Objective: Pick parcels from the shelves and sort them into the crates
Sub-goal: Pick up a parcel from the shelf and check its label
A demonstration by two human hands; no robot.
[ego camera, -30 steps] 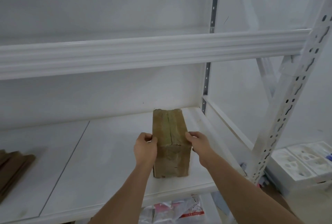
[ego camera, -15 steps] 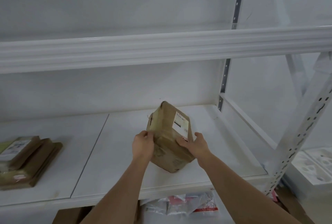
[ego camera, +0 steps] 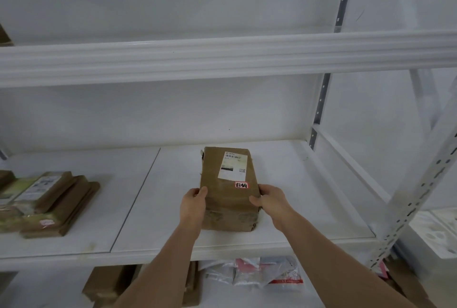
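Note:
A brown cardboard parcel (ego camera: 226,181) lies on the white middle shelf (ego camera: 291,199), its white shipping label and a small red sticker facing up. My left hand (ego camera: 194,205) grips its near left edge, thumb on top. My right hand (ego camera: 270,201) grips the near right edge, fingers curled round the side. Both forearms reach in from below. No crate is in view.
A stack of flat brown parcels (ego camera: 49,205) lies at the shelf's left end. A white beam (ego camera: 222,58) of the upper shelf crosses overhead. A perforated upright (ego camera: 415,184) stands at the right. Below are cardboard boxes (ego camera: 108,288) and plastic mailers (ego camera: 257,270).
The parcel was turned between my hands from standing on edge to lying flat with its label up. The view shifted left, bringing the parcel stack into sight.

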